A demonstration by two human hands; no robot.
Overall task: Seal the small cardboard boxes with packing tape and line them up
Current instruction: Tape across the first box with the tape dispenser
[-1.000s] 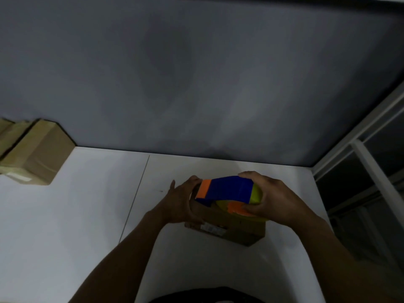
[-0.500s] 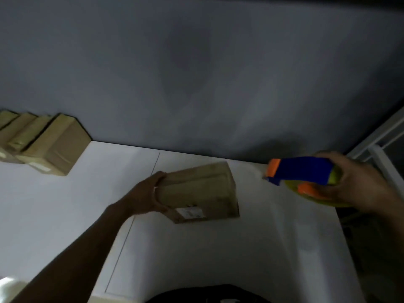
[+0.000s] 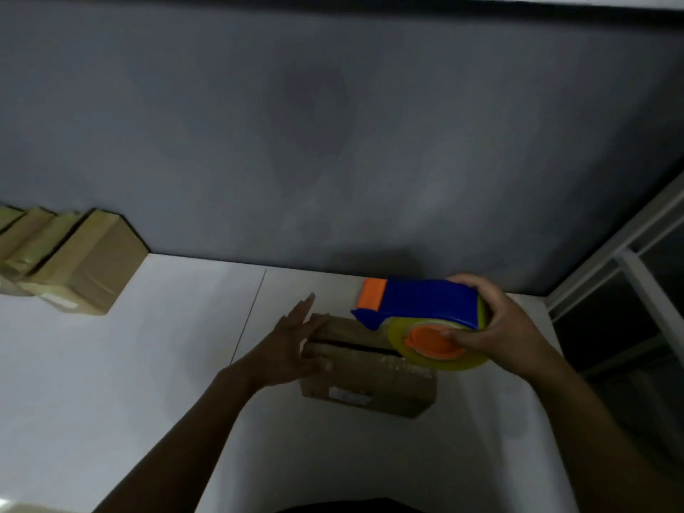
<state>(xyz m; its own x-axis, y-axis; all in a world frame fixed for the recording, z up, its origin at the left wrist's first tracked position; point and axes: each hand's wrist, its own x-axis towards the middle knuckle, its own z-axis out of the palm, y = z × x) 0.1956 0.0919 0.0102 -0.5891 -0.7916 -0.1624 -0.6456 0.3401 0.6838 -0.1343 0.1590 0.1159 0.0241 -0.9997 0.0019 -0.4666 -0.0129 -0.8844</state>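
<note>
A small brown cardboard box [image 3: 370, 379] lies on the white table [image 3: 148, 364], a dark gap showing between its top flaps. My left hand [image 3: 292, 346] rests flat against the box's left end with its fingers spread. My right hand [image 3: 496, 320] grips a blue and orange tape dispenser [image 3: 418, 309] carrying a yellowish tape roll [image 3: 436, 349], held just above the box's right end. A row of several brown boxes [image 3: 74, 264] stands against the wall at the far left.
A grey wall [image 3: 333, 142] rises right behind the table. A seam [image 3: 248, 316] runs across the tabletop left of the box. A white metal frame [image 3: 629, 253] stands past the table's right edge. Something pale [image 3: 14, 507] shows at the bottom left corner.
My left hand set the lifted box down on the table and now lies flat against its end. My right hand brought the tape dispenser back leftwards, over the box.
</note>
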